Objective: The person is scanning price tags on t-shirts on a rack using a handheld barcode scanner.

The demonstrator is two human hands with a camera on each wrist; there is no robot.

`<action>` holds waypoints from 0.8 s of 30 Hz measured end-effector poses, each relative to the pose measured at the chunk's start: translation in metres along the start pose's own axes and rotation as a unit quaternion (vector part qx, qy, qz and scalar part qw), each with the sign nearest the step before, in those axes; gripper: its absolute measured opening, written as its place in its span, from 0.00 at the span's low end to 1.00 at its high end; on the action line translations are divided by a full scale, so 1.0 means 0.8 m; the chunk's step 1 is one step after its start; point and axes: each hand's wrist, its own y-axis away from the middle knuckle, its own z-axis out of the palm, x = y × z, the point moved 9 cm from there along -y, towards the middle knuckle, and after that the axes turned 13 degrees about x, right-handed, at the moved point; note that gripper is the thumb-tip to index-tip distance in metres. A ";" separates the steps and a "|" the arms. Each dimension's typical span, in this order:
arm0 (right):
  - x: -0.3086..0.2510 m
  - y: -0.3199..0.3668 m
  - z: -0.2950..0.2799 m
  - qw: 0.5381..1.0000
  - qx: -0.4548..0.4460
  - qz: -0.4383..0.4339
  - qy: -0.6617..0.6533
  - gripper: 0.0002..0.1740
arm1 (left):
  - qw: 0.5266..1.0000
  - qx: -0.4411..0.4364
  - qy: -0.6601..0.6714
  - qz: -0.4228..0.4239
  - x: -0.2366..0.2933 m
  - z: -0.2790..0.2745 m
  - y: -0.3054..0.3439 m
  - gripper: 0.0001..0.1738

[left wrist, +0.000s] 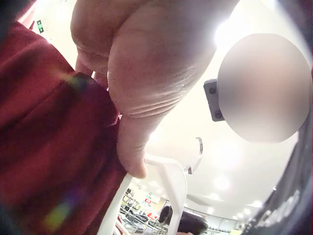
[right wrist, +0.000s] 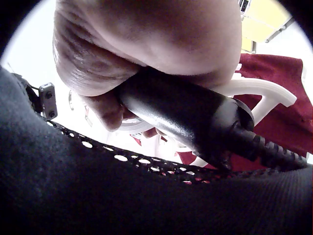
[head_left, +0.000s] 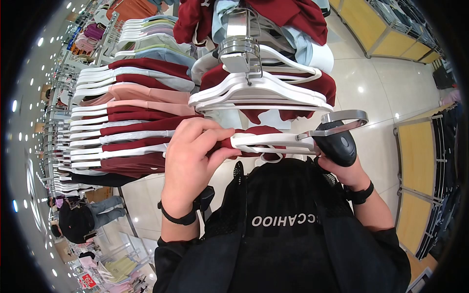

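Observation:
My left hand (head_left: 188, 156) pinches a dark red garment (left wrist: 54, 132) at one end of a white hanger (head_left: 266, 140). In the left wrist view the thumb presses on the cloth beside the hanger's arm. The hanger's metal hook (head_left: 349, 117) points right, off the rail. My right hand (head_left: 349, 173) grips a black handheld device (head_left: 337, 146), rounded on top, beside the hanger's hook end. The right wrist view shows its dark handle in the palm and a ribbed cord (right wrist: 274, 152) leaving its end. The right fingers are mostly hidden behind the device.
Just ahead, more white hangers (head_left: 259, 93) with red clothes hang from a metal rack arm (head_left: 238, 39). A long row of hung garments (head_left: 132, 117) fills the left. Wooden shelf units (head_left: 417, 161) stand right. A person (head_left: 78, 219) is at lower left.

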 end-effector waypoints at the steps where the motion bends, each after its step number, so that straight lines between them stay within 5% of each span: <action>1: 0.000 0.000 -0.001 1.000 0.000 -0.001 0.000 0.30 | 1.000 -0.002 -0.019 -0.009 -0.002 -0.001 0.000 0.19; 11: -0.002 -0.004 0.002 1.000 -0.002 -0.002 0.029 0.31 | 0.998 0.021 0.050 -0.013 -0.020 0.001 0.009 0.15; 19: -0.018 -0.008 0.012 0.995 0.023 -0.025 0.097 0.29 | 0.921 0.030 0.296 -0.250 -0.047 0.022 0.028 0.03; 24: -0.019 -0.010 0.019 0.993 0.001 -0.033 0.109 0.27 | 0.871 0.034 0.366 -0.325 -0.038 0.034 0.035 0.04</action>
